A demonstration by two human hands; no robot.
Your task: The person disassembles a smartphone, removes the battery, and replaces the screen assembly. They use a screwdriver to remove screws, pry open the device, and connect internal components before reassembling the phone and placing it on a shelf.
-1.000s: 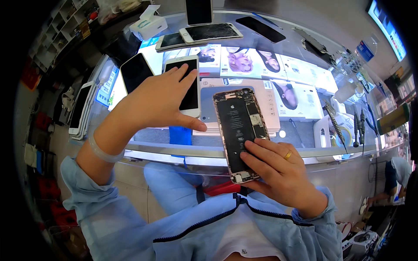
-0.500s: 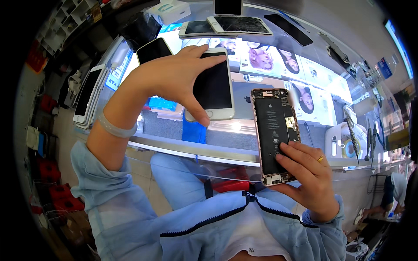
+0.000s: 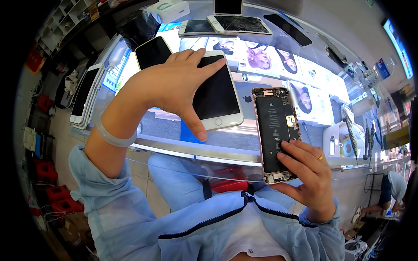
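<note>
My left hand [image 3: 174,82] is spread with fingers apart over the left side of a white-framed phone [image 3: 216,93] with a dark screen. Its index finger reaches across the top of that phone, while the thumb points down, off the lower left corner. The phone lies tilted on the glass counter, its left part hidden by my hand. My right hand [image 3: 309,174] grips the lower end of an opened phone [image 3: 273,126] at the counter's near edge, fingers on the black battery and thumb below. Its circuit board and gold metal parts lie exposed.
Beside my left hand lies another dark-screened phone [image 3: 153,53], and a stack of phones [image 3: 85,93] stands farther left. Toward the back rests a phone with a cracked screen [image 3: 239,25]. At right, a white holder [image 3: 331,141] has tape and tweezers [image 3: 351,132] by it. Boxes show under the glass.
The white-framed phone has turned, its lower end swinging to the right. My left thumb has come off its lower corner. My right hand still grips the opened phone.
</note>
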